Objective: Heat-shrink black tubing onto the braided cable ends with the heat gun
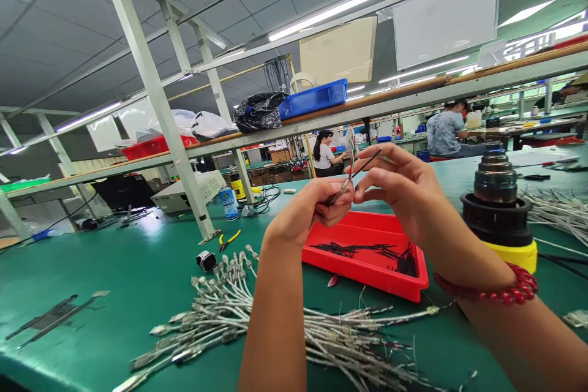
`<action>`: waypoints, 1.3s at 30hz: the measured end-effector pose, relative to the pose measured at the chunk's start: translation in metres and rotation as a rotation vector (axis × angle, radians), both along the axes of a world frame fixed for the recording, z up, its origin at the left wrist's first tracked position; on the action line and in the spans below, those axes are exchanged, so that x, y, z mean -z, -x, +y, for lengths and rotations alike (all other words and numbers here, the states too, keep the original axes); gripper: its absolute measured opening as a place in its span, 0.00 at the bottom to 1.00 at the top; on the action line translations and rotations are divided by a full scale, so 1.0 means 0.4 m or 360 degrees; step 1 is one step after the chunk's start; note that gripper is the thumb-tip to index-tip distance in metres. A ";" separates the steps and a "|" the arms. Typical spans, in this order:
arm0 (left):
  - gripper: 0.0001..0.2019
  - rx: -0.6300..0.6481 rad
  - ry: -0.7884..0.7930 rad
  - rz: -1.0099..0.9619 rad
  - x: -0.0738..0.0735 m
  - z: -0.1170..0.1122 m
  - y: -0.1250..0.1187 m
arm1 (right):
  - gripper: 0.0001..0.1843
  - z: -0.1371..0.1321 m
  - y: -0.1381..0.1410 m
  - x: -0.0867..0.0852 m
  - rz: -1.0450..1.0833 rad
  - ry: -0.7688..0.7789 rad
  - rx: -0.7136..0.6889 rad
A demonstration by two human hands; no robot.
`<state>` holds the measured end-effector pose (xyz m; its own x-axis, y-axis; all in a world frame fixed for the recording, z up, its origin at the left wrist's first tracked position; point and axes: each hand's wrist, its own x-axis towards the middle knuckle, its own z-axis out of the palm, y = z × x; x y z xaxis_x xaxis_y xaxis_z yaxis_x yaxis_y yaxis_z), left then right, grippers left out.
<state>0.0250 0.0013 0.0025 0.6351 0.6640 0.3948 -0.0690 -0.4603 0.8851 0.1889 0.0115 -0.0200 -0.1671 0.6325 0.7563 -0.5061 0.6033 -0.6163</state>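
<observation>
My left hand (316, 208) is closed, pinching the end of a cable (337, 196) above the red tray. Thin red and white wires (351, 162) stand up from between its fingers. My right hand (399, 184) is closed beside it, with a thin black tube (370, 161) at its fingers, slanting up to the right from the wires. Whether the tube sits over a wire I cannot tell. Below, the red tray (367, 278) holds many short black tubes (340, 249). A large bundle of white cables (229, 300) with metal plugs lies under my forearms.
A yellow and black heat gun (496, 214) stands nozzle-up at right, near more white cables (560, 211). At left lie yellow-handled cutters (228, 240), a small black-and-white object (206, 260) and dark tweezers (59, 316). A blue can (228, 203) stands by the shelf post. Two people sit farther back.
</observation>
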 end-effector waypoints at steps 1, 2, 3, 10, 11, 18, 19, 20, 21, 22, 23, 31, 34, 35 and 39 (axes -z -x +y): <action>0.11 -0.0009 0.0011 0.0002 0.000 -0.002 -0.001 | 0.09 0.000 -0.001 0.001 0.0011 -0.0037 -0.0055; 0.12 -0.0020 0.0028 0.0002 -0.001 -0.004 -0.002 | 0.09 0.000 -0.003 0.002 0.0021 -0.0077 -0.0115; 0.12 -0.0022 0.0046 0.0005 -0.001 -0.006 -0.003 | 0.10 0.000 -0.005 0.003 0.0026 -0.0115 -0.0164; 0.14 0.0215 0.0124 -0.0056 0.002 -0.007 -0.016 | 0.17 0.010 -0.007 0.022 -0.0162 -0.0126 -0.0157; 0.14 0.0255 0.0136 -0.0087 0.001 -0.007 -0.020 | 0.16 0.013 -0.004 0.025 -0.0195 -0.0130 -0.0122; 0.13 0.0116 0.0323 -0.0393 -0.015 -0.023 -0.053 | 0.10 0.002 0.027 0.032 -0.0155 -0.0314 0.0188; 0.13 0.0068 0.0338 -0.0423 -0.018 -0.027 -0.058 | 0.08 -0.003 0.031 0.031 -0.0110 -0.0313 0.0242; 0.13 0.0026 0.0343 -0.0441 -0.020 -0.031 -0.063 | 0.07 -0.008 0.035 0.028 -0.0064 -0.0304 0.0285; 0.13 -0.0017 0.0339 -0.0447 -0.021 -0.036 -0.069 | 0.06 -0.013 0.038 0.025 -0.0023 -0.0283 0.0325; 0.12 -0.0062 0.0324 -0.0448 -0.022 -0.040 -0.076 | 0.05 -0.017 0.040 0.022 0.0019 -0.0262 0.0362; 0.12 -0.0107 0.0307 -0.0440 -0.022 -0.045 -0.084 | 0.04 -0.021 0.041 0.019 0.0053 -0.0242 0.0397; 0.09 -0.0748 -0.0057 -0.0529 0.015 -0.042 -0.163 | 0.06 -0.050 0.046 0.010 0.0085 -0.0202 0.0921; 0.15 -0.0740 -0.0154 -0.0476 0.018 -0.039 -0.154 | 0.06 -0.063 0.048 0.008 0.0066 -0.0232 0.1083; 0.19 -0.0690 -0.0133 -0.0433 0.015 -0.042 -0.143 | 0.06 -0.065 0.047 0.007 0.0058 -0.0231 0.1085; 0.36 -0.0710 -0.0384 -0.0230 -0.006 -0.064 -0.084 | 0.08 -0.062 0.036 -0.002 0.0047 -0.0192 0.0953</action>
